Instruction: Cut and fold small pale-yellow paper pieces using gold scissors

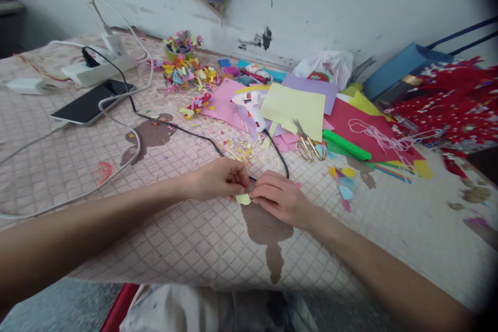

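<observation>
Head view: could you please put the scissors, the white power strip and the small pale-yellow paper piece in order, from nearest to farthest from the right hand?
1. Small pale-yellow paper piece: just left of the right hand, by its fingertips.
2. Scissors: beyond the hand, slightly right.
3. White power strip: far left, towards the wall.

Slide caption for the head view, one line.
Left hand and right hand work at a pale yellow paper piece; glue gun and gold-handled scissors lie beyond.
</observation>
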Action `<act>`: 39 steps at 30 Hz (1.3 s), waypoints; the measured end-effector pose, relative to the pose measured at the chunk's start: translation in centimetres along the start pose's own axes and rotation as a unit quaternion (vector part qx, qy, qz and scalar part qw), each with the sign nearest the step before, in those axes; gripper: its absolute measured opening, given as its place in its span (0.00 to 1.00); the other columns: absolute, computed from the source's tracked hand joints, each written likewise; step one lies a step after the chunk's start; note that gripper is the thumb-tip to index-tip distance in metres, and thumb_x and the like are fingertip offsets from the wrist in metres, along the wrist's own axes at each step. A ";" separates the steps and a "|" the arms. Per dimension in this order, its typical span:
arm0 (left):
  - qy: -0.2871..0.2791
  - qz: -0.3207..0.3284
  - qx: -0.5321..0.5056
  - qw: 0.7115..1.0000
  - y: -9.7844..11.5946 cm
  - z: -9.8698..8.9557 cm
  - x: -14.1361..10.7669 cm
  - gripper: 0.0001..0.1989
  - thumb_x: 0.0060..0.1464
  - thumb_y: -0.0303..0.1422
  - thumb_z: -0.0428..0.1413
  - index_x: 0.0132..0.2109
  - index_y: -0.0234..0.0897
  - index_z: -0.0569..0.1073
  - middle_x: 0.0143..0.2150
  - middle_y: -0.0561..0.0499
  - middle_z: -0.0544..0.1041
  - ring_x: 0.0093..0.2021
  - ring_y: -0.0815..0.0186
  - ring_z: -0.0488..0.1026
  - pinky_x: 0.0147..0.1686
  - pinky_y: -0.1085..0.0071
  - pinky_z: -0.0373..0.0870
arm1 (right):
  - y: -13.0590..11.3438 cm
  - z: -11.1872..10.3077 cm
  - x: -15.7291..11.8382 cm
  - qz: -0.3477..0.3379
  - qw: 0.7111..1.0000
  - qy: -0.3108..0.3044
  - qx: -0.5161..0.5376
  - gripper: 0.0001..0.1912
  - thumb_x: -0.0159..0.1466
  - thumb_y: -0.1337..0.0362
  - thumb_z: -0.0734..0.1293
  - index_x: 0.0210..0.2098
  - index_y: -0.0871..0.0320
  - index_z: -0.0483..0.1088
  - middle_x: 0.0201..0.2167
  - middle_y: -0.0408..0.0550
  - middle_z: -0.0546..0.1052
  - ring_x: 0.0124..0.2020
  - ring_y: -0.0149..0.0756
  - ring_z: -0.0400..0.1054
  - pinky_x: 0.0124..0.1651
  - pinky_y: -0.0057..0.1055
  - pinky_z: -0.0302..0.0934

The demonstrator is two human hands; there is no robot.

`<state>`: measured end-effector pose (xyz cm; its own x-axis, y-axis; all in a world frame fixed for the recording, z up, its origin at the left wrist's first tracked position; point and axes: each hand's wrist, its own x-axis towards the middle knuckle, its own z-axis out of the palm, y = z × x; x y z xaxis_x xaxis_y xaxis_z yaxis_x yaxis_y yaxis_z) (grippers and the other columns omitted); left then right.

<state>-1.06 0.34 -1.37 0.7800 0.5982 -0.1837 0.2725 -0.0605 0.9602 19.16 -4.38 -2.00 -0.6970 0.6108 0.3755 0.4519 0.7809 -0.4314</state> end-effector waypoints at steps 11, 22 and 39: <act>-0.021 -0.002 -0.059 0.998 0.0 -0.2 0.1 0.04 0.47 0.29 0.55 0.33 0.34 0.69 0.24 0.54 0.71 0.23 0.74 0.66 0.22 0.79 0.64 | -0.3 -0.1 0.1 0.026 0.998 0.020 0.047 0.07 0.62 0.70 0.59 0.36 0.56 0.67 0.33 0.48 0.71 0.37 0.34 0.64 0.41 0.35 0.62; -0.027 -0.009 -0.108 0.994 0.1 -0.2 0.2 0.06 0.47 0.29 0.56 0.34 0.33 0.69 0.25 0.54 0.71 0.23 0.74 0.67 0.22 0.78 0.64 | -1.3 -0.3 0.3 0.111 0.985 0.034 0.124 0.05 0.59 0.70 0.61 0.36 0.57 0.65 0.32 0.46 0.68 0.33 0.31 0.63 0.35 0.29 0.61; -0.040 -0.019 -0.116 0.992 0.2 -0.4 0.3 0.08 0.48 0.30 0.56 0.36 0.32 0.68 0.27 0.53 0.72 0.26 0.74 0.68 0.24 0.78 0.64 | -1.1 0.0 0.3 0.094 0.992 0.025 0.083 0.06 0.60 0.71 0.59 0.36 0.58 0.65 0.33 0.47 0.69 0.35 0.33 0.63 0.39 0.32 0.61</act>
<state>-1.02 0.78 -1.19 0.8162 0.5310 -0.2276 0.1721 0.1526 0.9732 18.44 -5.07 -1.40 -0.5791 0.7522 0.3144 0.4700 0.6231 -0.6252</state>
